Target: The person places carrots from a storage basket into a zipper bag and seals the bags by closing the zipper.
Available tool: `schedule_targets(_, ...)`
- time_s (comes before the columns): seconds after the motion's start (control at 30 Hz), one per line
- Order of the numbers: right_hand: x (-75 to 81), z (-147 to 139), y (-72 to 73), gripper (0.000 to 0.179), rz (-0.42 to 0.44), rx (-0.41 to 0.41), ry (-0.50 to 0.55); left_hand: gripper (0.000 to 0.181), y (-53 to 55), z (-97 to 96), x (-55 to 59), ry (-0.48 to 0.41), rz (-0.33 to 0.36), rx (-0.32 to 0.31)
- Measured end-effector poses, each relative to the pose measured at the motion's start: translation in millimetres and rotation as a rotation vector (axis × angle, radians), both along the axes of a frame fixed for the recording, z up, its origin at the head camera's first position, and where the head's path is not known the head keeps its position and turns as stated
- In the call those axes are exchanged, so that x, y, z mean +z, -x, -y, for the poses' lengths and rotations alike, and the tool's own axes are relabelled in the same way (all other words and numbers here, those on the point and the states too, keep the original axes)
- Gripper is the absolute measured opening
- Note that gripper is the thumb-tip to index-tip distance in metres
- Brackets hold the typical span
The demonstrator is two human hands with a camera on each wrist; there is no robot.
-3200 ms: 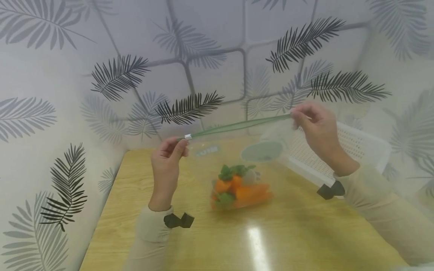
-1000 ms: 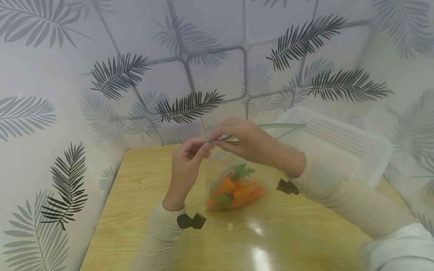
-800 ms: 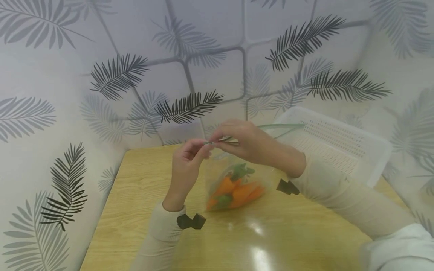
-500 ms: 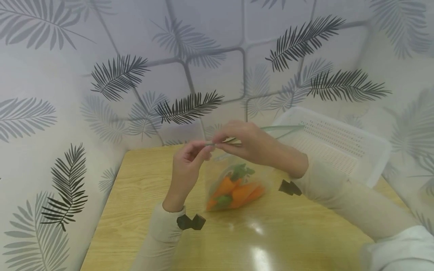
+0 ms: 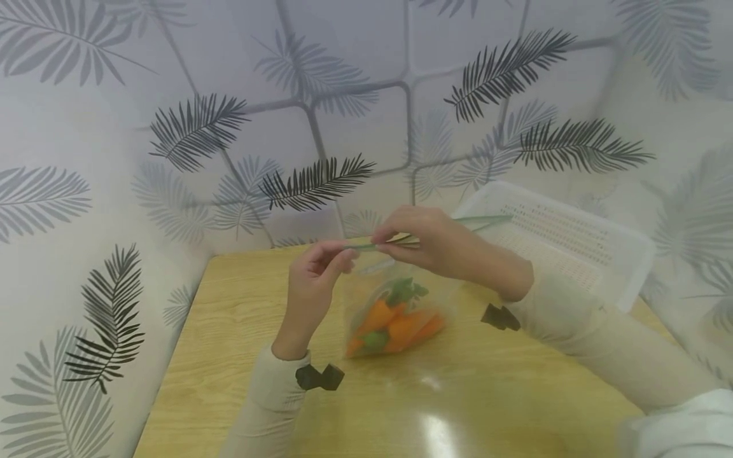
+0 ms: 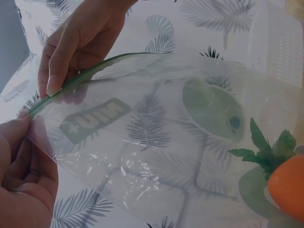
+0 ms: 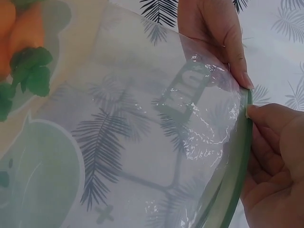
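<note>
A clear zip bag (image 6: 142,111) with a green zip strip (image 5: 359,247) hangs between my hands. Its bottom sags low over the table, with several orange carrots (image 5: 409,327) and their green tops inside. My left hand (image 5: 315,280) pinches the strip at the bag's left corner. A short way to the right, my right hand (image 5: 438,245) pinches the same strip between thumb and fingers. Between the hands the strip's edges lie together; beyond the right hand they part in a loop. The white slider is hidden from all views.
Behind the right forearm, a white perforated basket (image 5: 638,273) stands at the back right of the wooden table (image 5: 229,324). A wall (image 5: 355,57) with a leaf pattern rises along the far side. Dark wrist cameras (image 5: 319,377) sit on both sleeves.
The right hand, first at the far right end of the strip, came over beside the left hand. In the last half second it slid slightly right along the strip; the left hand has kept its pinch.
</note>
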State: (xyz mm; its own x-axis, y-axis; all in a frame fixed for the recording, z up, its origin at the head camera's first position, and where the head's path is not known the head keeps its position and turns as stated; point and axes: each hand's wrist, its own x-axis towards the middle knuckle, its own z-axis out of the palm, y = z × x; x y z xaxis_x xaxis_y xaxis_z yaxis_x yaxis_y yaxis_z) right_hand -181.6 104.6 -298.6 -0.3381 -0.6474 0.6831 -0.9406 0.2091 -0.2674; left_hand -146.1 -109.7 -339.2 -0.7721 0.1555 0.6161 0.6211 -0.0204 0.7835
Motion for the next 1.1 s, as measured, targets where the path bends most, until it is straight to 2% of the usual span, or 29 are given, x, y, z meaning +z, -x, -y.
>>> schedule_targets(0.27, -2.2, -13, -0.1, 0.011, 0.019, -0.073, -0.025, 0.008, 2.4, 4.3, -3.6, -0.017, 0.011, -0.003)
schedule_targets(0.47, -5.1, -27, 0.9, 0.011, 0.024, -0.151, -0.065, 0.009, 5.1, 8.7, -6.0, -0.007, 0.015, 0.017)
schedule_targets(0.7, -8.9, -48, 2.3, 0.012, 0.018, -0.177, -0.096, 0.009, 7.0, 17.2, -8.9, 0.005, 0.024, 0.043)
schedule_targets(0.97, -13.6, -81, 3.8, 0.018, -0.004, -0.212, -0.112, 0.009, 12.5, 30.9, -17.6, -0.018, 0.030, 0.064)
schedule_targets(1.1, -13.6, -97, 5.2, 0.021, -0.029, -0.211, -0.084, 0.008, 22.1, 39.1, -27.9, -0.032, 0.034, 0.067)
